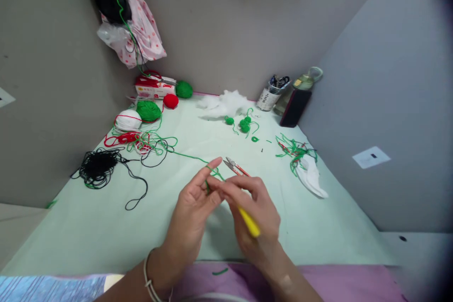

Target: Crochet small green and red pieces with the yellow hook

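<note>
Black yarn (pixel 99 167) is heaped on the worktop (pixel 134 240); from a tangle beside it a green strand (pixel 187 155) is drawn to the left hand (pixel 191 203), draped over the raised forefinger and pinched among bent fingers below. Beyond, snips (pixel 236 167) are laid. A yellow handle (pixel 249 222) is gripped by the right hand's (pixel 257 205) curled fingers.
</note>
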Motion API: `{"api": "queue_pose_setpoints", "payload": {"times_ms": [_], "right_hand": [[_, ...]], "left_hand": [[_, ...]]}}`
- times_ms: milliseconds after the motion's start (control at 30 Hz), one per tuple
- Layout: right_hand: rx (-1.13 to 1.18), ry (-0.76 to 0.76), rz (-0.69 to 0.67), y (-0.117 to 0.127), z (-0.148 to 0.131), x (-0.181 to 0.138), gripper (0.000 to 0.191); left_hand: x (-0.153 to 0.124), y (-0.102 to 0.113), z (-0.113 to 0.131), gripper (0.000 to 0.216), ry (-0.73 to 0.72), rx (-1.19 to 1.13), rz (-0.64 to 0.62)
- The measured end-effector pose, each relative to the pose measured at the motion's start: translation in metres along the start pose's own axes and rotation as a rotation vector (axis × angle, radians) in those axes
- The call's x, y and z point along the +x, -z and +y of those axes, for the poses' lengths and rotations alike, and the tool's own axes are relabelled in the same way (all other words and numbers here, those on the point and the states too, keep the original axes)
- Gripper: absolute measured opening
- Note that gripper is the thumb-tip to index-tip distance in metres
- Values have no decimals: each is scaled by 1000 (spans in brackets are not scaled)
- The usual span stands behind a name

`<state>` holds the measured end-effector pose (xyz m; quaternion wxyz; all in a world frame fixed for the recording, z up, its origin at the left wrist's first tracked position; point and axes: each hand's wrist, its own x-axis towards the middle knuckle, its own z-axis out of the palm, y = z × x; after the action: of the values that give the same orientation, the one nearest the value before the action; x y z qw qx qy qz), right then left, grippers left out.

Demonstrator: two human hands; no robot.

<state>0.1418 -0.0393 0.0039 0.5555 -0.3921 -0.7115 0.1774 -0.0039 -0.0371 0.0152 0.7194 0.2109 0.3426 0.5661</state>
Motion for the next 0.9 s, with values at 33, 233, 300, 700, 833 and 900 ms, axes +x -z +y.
{"api": "queue_pose_setpoints", "payload": {"times_ms": [33, 233, 300, 700, 833, 900], "right_hand": [[-48, 47, -5, 0, 1, -1, 34], [354, -234, 172, 7, 1, 8, 20], [432, -269, 115, 5, 0, 12, 17], [-45, 93, -68, 3, 1, 2, 40], [-34, 99, -34, 9, 3, 2, 39], [147, -75, 64, 10, 2, 6, 29]], "left_hand": [[0, 0, 0, 55, 45, -21, -26], [1, 8, 6, 46, 49, -9, -37], [0, 8, 6, 48, 7, 65, -35], [3, 4, 1, 49, -4, 105, 20], [6, 9, 2, 46, 146, -24, -41], [6, 9, 3, 46, 121, -13, -28]]}}
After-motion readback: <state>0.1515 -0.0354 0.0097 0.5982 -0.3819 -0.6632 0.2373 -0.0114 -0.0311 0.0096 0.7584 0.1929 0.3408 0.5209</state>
